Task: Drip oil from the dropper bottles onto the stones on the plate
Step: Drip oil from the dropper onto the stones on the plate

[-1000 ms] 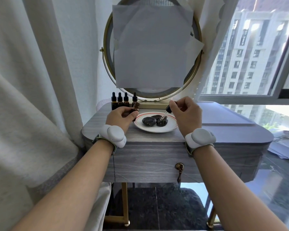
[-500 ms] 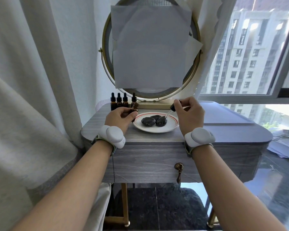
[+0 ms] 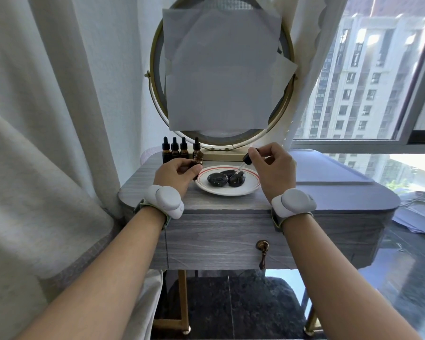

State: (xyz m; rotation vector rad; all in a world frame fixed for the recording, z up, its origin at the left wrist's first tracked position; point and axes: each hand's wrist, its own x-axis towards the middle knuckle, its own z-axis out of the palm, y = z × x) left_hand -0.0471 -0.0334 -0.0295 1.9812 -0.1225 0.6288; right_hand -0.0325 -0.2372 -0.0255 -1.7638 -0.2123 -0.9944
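Note:
A white plate (image 3: 252, 186) with a red rim line sits on the grey dressing table and carries three shiny black stones (image 3: 217, 179). My left hand (image 3: 176, 174) grips an open amber bottle (image 3: 198, 160) just left of the plate. My right hand (image 3: 271, 171) pinches the black bulb of a dropper (image 3: 246, 160), whose glass tip points down at the right-hand stone (image 3: 237, 179). Several capped amber dropper bottles (image 3: 174, 152) stand in a row behind my left hand.
A round gold-framed mirror (image 3: 222, 77) covered with paper stands at the back of the table (image 3: 231, 227). A curtain hangs close on the left, a window is on the right. A drawer handle (image 3: 262, 251) hangs on the table front.
My right hand has lifted slightly and drawn back to the right with the dropper, its tip still over the right stone. My left hand and its bottle have stayed put.

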